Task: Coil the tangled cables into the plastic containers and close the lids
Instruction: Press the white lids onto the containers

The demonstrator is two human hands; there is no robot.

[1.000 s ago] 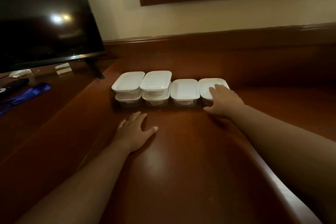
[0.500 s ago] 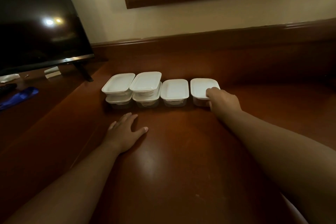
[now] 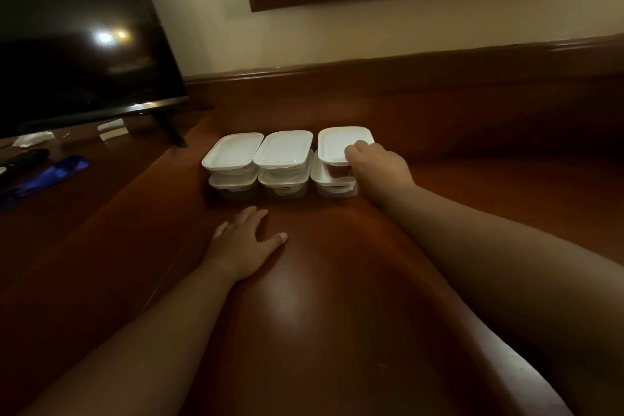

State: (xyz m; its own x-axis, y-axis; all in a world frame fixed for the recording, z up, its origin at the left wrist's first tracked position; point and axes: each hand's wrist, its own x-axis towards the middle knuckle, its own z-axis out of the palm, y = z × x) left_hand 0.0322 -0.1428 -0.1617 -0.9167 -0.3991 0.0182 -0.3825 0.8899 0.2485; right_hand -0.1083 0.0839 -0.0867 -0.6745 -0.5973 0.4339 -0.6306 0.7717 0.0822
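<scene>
Six small plastic containers with white lids, in three stacks of two, set in a row toward the back edge of the wooden desk top [image 3: 337, 297], nearer its left side than its right. All lids look seated. No loose cable in view; pale coils show faintly through the clear walls of the lower boxes, so the packing looks finished or nearly so.

Right hand [image 3: 380, 169] grips the top right container [image 3: 337, 145], fingers curled over its near right rim. That box sits on the lower right container [image 3: 332, 184], slightly skewed to it. Something reddish shows through its wall; cannot tell what.

Left hand [image 3: 244, 241] lies flat on the wood, fingers straight and spread, just in front of the left stack [image 3: 233, 162] and the middle stack [image 3: 285, 159], touching neither.

Handling, judged:
- Boxes thin-walled, light, somewhat flexible; rounded rectangles with recessed lids.
- Smooth plastic on smooth plastic: top box could slide off if nudged.
- Best hold at the two long side walls below the lid lip; lifting by the lid alone may pop it.
- Varnished wood is glossy and slick; stacks would skate if pushed.

Left of the desk: dark television [image 3: 74, 30], remote [image 3: 20, 164], blue strap [image 3: 50, 174].
</scene>
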